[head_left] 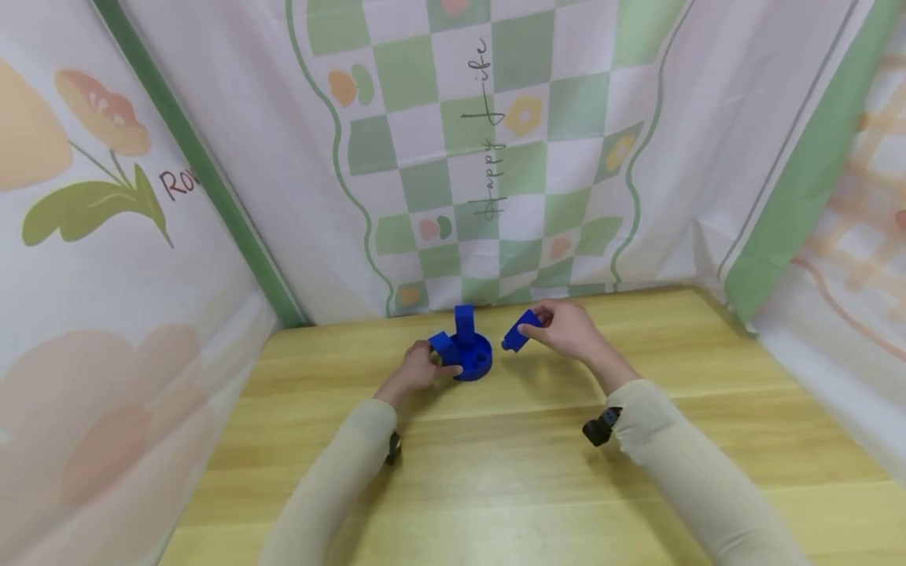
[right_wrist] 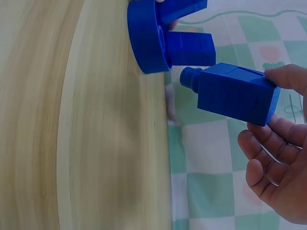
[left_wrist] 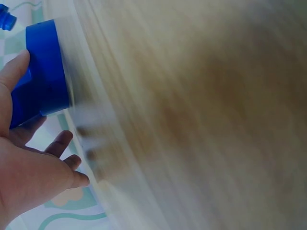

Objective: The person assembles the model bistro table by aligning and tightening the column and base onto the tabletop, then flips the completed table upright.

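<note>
A round blue base (head_left: 476, 373) with holes in its top stands near the table's back edge. One blue block (head_left: 464, 321) rises upright from it; a second blue block (head_left: 443, 347) leans outward at its left side. My left hand (head_left: 416, 371) grips the base from the left, thumb against its rim and fingers partly hidden behind. Just right of the base, my right hand (head_left: 572, 330) pinches a loose blue rectangular block (right_wrist: 235, 93) by one end, above the table. This block's short round peg (right_wrist: 191, 78) points toward the base, apart from it.
The wooden table (head_left: 488, 479) runs up to a patterned cloth (head_left: 425, 141) hanging behind the base. More printed cloth hangs at the left and right. A small black device (head_left: 602, 427) sits at the right wrist.
</note>
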